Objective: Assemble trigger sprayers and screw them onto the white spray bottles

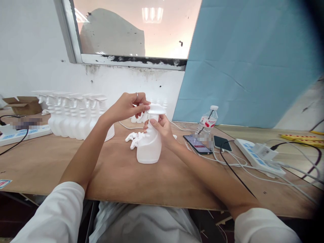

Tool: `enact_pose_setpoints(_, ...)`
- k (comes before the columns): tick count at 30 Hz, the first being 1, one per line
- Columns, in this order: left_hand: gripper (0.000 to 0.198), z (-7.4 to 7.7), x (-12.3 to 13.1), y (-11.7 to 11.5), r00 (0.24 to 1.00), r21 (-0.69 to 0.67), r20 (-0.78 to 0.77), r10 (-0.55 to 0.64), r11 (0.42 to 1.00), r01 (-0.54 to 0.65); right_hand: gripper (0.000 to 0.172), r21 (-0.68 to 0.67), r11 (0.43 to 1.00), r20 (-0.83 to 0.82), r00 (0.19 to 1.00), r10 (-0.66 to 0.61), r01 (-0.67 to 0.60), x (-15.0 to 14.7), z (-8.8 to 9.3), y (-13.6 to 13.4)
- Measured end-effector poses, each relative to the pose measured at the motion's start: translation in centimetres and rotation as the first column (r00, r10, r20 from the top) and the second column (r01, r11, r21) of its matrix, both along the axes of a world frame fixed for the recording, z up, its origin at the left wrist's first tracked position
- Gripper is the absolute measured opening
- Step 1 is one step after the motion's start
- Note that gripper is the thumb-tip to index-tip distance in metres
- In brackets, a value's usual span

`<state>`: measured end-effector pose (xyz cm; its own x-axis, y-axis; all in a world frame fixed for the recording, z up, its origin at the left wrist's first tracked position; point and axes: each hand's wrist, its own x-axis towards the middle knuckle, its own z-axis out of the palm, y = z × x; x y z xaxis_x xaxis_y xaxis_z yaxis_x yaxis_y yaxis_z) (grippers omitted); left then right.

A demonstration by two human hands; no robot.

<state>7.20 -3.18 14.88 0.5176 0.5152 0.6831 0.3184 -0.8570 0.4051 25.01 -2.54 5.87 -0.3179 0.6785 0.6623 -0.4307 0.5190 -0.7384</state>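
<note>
A white spray bottle [149, 148] stands upright on the brown table in front of me. Its white spray head [156, 109] sits on the bottle's neck. My left hand [136, 105] pinches the spray head at its left end, thumb and fingers closed on it. Wrapped round the bottle's neck from the right is my right hand [162, 126]. Several loose white trigger parts [134, 137] lie on the table just left of the bottle and behind it.
Rows of white spray bottles [76, 118] stand at the left, near a cardboard box [22, 105]. To the right are a water bottle [209, 119], a lit phone [197, 144], a dark phone [222, 143] and a power strip [258, 158] with tangled cables.
</note>
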Motion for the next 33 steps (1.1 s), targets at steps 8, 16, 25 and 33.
enact_pose_setpoints(8, 0.028, -0.02, -0.05, 0.04, 1.0, 0.006, -0.007, -0.001, 1.0, 0.001, 0.037, 0.012, 0.999, 0.006, 0.999, -0.036, 0.036, -0.19, 0.05, -0.14)
enact_pose_setpoints(16, 0.029, 0.06, -0.02, -0.17, 1.0, 0.007, -0.019, 0.002, 1.0, -0.002, 0.036, 0.004, 0.998, 0.001, 0.998, -0.063, 0.063, -0.31, 0.2, -0.43)
enact_pose_setpoints(25, 0.025, 0.11, -0.02, -0.28, 1.0, -0.005, -0.026, -0.011, 1.0, 0.011, 0.036, 0.001, 0.998, -0.001, 0.998, -0.061, 0.061, -0.41, 0.24, -0.33)
enact_pose_setpoints(33, 0.023, 0.04, 0.0, -0.13, 1.0, -0.002, -0.023, -0.013, 1.0, 0.013, 0.038, -0.019, 0.999, -0.003, 0.999, -0.047, 0.047, -0.18, 0.15, -0.15)
